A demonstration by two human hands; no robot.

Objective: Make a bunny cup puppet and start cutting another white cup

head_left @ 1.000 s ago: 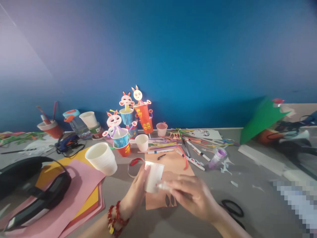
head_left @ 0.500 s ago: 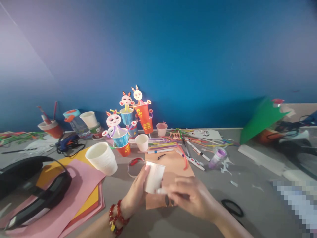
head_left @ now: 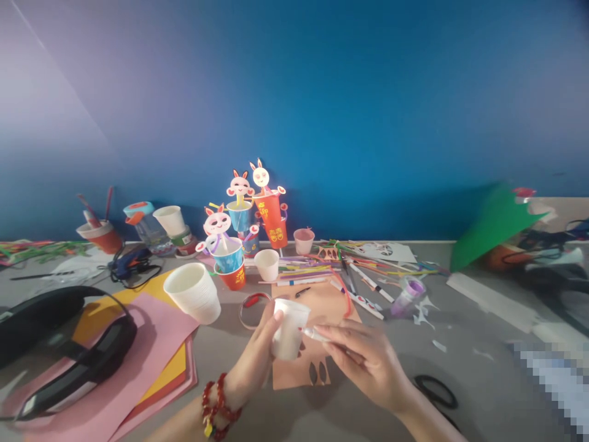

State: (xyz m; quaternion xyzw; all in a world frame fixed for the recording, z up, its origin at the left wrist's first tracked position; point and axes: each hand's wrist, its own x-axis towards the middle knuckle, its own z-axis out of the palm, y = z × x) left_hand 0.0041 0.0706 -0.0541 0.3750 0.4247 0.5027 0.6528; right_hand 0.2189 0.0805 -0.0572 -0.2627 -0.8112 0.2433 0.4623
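A white paper cup (head_left: 291,331) is gripped in my left hand (head_left: 257,356), the thumb on its near side by the rim and the fingers wrapped behind. My right hand (head_left: 363,359) pinches a white marker (head_left: 316,333), whose small red tip points at the cup's right side; whether it touches I cannot tell. No mark shows clearly on the cup. Under both hands lies an orange-tan sheet of paper (head_left: 294,376), with two dark leaf-shaped pieces (head_left: 317,373) on its near edge.
Left of my hands stand a stack of white cups (head_left: 193,294), headphones (head_left: 92,362) on coloured paper (head_left: 151,356), and decorated rabbit cups (head_left: 229,255). Pens and pipe cleaners (head_left: 368,279) lie behind. At right are a purple-topped jar (head_left: 408,296), a black band (head_left: 436,391) and a green sheet (head_left: 492,227).
My right hand has raised the marker from near the cup's base to its right side, tip towards the wall. The cup has shifted slightly right in the view.
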